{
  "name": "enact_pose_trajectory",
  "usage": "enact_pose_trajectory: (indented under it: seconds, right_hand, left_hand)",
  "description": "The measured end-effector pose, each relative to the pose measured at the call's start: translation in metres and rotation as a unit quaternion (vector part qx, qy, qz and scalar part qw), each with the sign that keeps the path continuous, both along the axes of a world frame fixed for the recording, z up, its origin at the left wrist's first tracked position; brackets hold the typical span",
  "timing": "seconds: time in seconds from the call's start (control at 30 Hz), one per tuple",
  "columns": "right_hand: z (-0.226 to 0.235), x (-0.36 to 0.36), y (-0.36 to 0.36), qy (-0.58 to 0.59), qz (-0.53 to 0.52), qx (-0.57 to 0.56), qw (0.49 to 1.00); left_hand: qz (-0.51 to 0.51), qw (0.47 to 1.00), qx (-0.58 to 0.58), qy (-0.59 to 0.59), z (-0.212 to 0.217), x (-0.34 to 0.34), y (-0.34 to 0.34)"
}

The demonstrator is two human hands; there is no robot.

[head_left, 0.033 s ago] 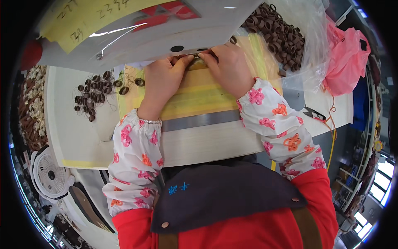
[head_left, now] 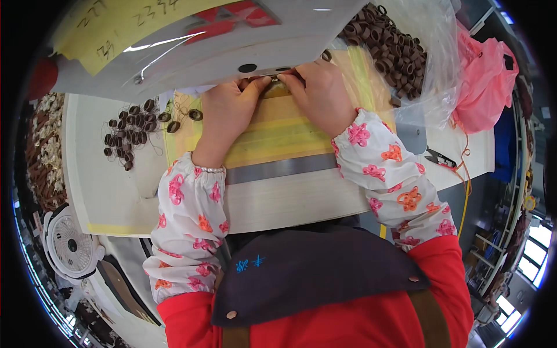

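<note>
My left hand (head_left: 227, 113) and my right hand (head_left: 326, 95) meet close under the pale body of a sewing machine (head_left: 203, 64). Both are closed, with thumbs and fingers pinched near a small metal part. Whatever sits between the fingertips is too small and too hidden to make out. Left of my left hand lies a cluster of brown loops (head_left: 134, 123) with loose threads among them. A larger heap of brown loops (head_left: 394, 52) rests on clear plastic (head_left: 441, 58) beyond my right hand.
Yellow tape strips (head_left: 267, 136) cross the work surface before me. Thread snips (head_left: 441, 158) lie at the right beside an orange cord (head_left: 464, 165). A pink plastic bag (head_left: 484, 81) is at the far right. Low on the left stands a white fan (head_left: 71, 245).
</note>
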State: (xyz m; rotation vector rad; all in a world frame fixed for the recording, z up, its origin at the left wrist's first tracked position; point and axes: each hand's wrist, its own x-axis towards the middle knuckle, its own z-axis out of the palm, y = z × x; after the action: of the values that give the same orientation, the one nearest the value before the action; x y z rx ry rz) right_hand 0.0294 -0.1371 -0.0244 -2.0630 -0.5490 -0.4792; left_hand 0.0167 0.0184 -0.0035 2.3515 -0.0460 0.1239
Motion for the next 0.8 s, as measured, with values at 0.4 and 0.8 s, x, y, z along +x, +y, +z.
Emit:
enact_pose_trajectory:
  seconds: [0.4,0.8]
  right_hand:
    - [0.001,0.003,-0.002,0.008,-0.004,-0.072,0.997]
    - [0.003,0.005,-0.004,0.070,-0.011,-0.083,0.994]
  left_hand:
    - [-0.004,1.000,-0.016,0.022,-0.003,0.003,0.002]
    - [0.022,0.996,0.013,0.082,0.001,0.004,0.001]
